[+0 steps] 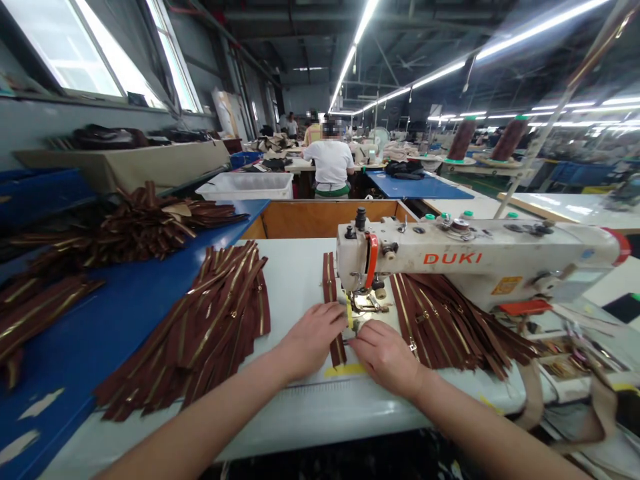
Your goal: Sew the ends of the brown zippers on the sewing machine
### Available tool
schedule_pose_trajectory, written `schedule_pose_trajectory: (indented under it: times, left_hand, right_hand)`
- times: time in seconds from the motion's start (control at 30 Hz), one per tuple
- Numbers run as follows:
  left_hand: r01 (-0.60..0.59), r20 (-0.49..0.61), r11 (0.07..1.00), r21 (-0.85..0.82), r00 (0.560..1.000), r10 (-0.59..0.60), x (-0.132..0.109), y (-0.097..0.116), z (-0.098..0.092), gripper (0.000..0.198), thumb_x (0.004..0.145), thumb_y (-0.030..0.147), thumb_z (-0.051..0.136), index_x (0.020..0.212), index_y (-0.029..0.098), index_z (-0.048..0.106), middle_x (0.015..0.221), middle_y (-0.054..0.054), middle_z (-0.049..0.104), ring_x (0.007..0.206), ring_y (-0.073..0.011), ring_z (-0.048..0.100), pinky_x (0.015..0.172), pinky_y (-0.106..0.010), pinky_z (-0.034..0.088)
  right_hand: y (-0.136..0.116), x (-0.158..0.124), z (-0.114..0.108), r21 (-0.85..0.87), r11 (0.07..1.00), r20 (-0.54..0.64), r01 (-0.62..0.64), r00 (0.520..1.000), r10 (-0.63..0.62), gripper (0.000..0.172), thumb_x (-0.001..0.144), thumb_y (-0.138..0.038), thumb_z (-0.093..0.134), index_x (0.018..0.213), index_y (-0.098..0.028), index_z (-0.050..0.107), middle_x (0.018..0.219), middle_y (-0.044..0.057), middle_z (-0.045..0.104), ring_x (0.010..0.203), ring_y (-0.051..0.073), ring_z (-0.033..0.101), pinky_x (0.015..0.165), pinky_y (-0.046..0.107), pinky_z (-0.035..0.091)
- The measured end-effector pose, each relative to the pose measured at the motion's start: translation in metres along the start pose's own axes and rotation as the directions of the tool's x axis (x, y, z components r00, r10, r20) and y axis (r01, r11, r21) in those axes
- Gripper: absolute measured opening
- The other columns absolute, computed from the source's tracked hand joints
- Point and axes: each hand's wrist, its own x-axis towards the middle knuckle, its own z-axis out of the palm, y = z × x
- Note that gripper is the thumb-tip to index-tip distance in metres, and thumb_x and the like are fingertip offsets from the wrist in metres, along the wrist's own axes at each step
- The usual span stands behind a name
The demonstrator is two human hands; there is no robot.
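Note:
A single brown zipper (pixel 329 277) with metal teeth lies lengthwise on the machine bed, just left of the presser foot (pixel 367 303). Across its middle sits my left hand (pixel 315 339), fingers bent and pressed together on the tape, hiding part of it. My right hand (pixel 389 355) is closed in front of the presser foot, its thumb and fingertips close to the zipper's right edge. What those fingertips pinch is hidden. Above both hands is the head of a white sewing machine (pixel 465 250).
A fanned pile of brown zippers (pixel 215 320) lies to the left, another pile (pixel 445 320) under the machine arm. More zippers (pixel 150 220) cover part of the blue table (pixel 120 320). A parts tray (pixel 565 367) is at right. A person in white (pixel 330 163) sits ahead.

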Motion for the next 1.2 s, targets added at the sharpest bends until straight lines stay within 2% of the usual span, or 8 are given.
schedule_pose_trajectory:
  times: [0.17,0.4,0.53,0.67,0.83,1.0,1.1,1.2]
  left_hand:
    - [-0.098,0.176,0.995,0.016,0.98,0.094,0.028,-0.008,-0.004,0.02,0.069,0.003,0.053,0.081,0.016,0.061,0.093,-0.01,0.065,0.093,-0.0262,0.06,0.087,-0.039,0.045]
    - [0.064,0.154,0.994,-0.086,0.987,-0.05,0.029,0.004,-0.007,0.012,0.076,0.008,0.052,0.073,0.019,0.057,0.073,-0.002,0.065,0.071,-0.02,0.061,0.064,-0.028,0.044]
    - [0.179,0.031,0.942,-0.285,0.984,-0.177,0.024,0.028,-0.013,0.008,0.085,0.018,0.053,0.082,0.021,0.06,0.079,0.001,0.067,0.073,-0.0161,0.062,0.064,-0.025,0.044]
    - [0.232,-0.04,0.735,-0.637,0.942,-0.332,0.023,0.05,-0.031,0.01,0.083,0.02,0.054,0.077,0.02,0.062,0.071,0.004,0.065,0.067,-0.0127,0.06,0.063,-0.022,0.043]
    - [0.459,0.322,0.433,-0.776,0.878,-0.354,-0.001,0.051,-0.063,0.016,0.08,0.033,0.057,0.076,0.018,0.061,0.062,0.005,0.059,0.05,-0.0104,0.052,0.048,-0.02,0.041]
    - [0.71,0.553,0.4,-0.579,0.703,-0.448,-0.049,0.015,-0.089,0.032,0.075,0.051,0.06,0.073,0.019,0.058,0.051,0.007,0.048,0.042,-0.0098,0.042,0.04,-0.019,0.033]
    - [0.748,0.543,0.458,-0.48,0.664,-0.514,-0.068,-0.012,-0.09,0.038,0.073,0.058,0.058,0.07,0.02,0.058,0.051,0.006,0.047,0.043,-0.0112,0.041,0.041,-0.021,0.031]
    - [0.735,0.349,0.578,-0.355,0.678,-0.647,-0.078,-0.033,-0.076,0.043,0.076,0.059,0.052,0.056,0.021,0.054,0.05,0.003,0.049,0.051,-0.0154,0.049,0.05,-0.024,0.035]
  right_hand:
    - [-0.014,-0.028,-0.014,0.082,0.987,0.036,-0.138,0.99,0.135,0.02,0.091,-0.014,0.045,0.091,-0.018,0.065,0.076,0.006,0.058,0.077,0.02,0.049,0.068,0.031,0.042]
    - [0.003,-0.04,-0.017,0.258,0.858,0.066,-0.445,0.894,0.444,0.021,0.087,-0.013,0.048,0.098,-0.017,0.065,0.09,0.009,0.062,0.087,0.022,0.055,0.079,0.036,0.047]
    - [-0.009,-0.025,-0.032,0.619,0.555,0.144,-0.557,0.774,0.617,0.026,0.087,-0.022,0.053,0.112,-0.02,0.06,0.101,0.008,0.065,0.09,0.02,0.06,0.079,0.035,0.05]
    - [-0.025,-0.007,-0.053,0.85,0.252,0.206,-0.463,0.73,0.651,0.023,0.085,-0.032,0.058,0.104,-0.021,0.062,0.089,0.004,0.067,0.081,0.016,0.063,0.073,0.029,0.052]
    - [-0.022,-0.003,-0.075,0.891,0.132,0.212,-0.435,0.653,0.727,0.02,0.08,-0.038,0.064,0.078,-0.018,0.062,0.063,-0.001,0.061,0.057,0.011,0.056,0.055,0.023,0.048]
    - [-0.013,-0.007,-0.066,0.878,0.018,0.317,-0.478,0.61,0.726,0.019,0.075,-0.034,0.064,0.069,-0.018,0.057,0.057,-0.002,0.059,0.053,0.01,0.053,0.054,0.023,0.045]
    - [-0.014,0.002,-0.041,0.83,0.021,0.412,-0.557,0.637,0.651,0.01,0.075,-0.025,0.057,0.069,-0.018,0.057,0.057,-0.003,0.056,0.055,0.011,0.053,0.055,0.023,0.042]
    - [-0.013,0.02,-0.016,0.701,0.242,0.463,-0.671,0.687,0.56,0.011,0.072,-0.012,0.053,0.064,-0.018,0.056,0.057,-0.004,0.052,0.059,0.011,0.05,0.056,0.022,0.036]
